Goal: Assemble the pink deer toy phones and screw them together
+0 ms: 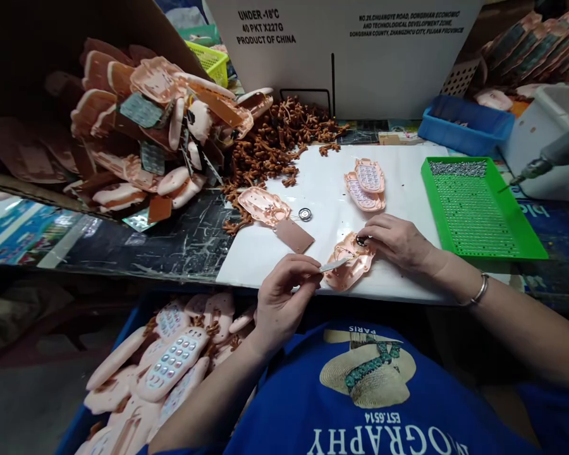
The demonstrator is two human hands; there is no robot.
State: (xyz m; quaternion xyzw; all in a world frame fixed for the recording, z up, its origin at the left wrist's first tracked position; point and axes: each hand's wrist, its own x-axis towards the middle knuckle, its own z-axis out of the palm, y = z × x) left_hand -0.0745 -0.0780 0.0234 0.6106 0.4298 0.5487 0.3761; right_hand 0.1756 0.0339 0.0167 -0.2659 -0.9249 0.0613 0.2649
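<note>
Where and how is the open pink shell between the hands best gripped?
Probably by its near rim, from the person's side: the pink shell lies hollow side up, giving a wall to pinch, while the left hand holds a thin plate over its left part and the right hand is at its far end.

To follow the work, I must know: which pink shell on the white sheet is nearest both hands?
The open shell between the left hand and right hand. Another open shell lies farther left, beside a brown board; two keypad shells, farther back.
</note>
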